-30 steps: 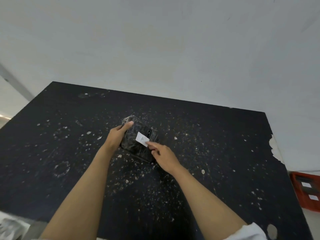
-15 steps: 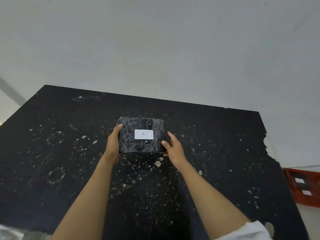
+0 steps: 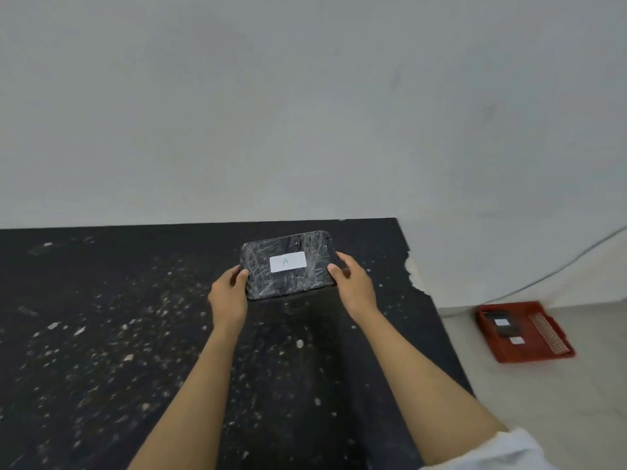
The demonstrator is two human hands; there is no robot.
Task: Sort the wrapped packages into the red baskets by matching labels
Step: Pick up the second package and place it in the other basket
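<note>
A black package wrapped in clear film carries a white label with a green letter A. It is held flat, label up, above the far right part of the black table. My left hand grips its left end and my right hand grips its right end. A red basket sits on the floor to the right of the table; inside it lie dark packages with white labels whose letters are too small to read.
A pale grey wall rises behind the table. The table's right edge runs diagonally toward me, with chipped white wall paint at its far right corner. A thin cable slants along the wall above the basket. Pale floor surrounds the basket.
The package was turned label up and levelled between both hands, then carried right toward the table's far right corner. My view has swung right, bringing the whole red basket into sight.
</note>
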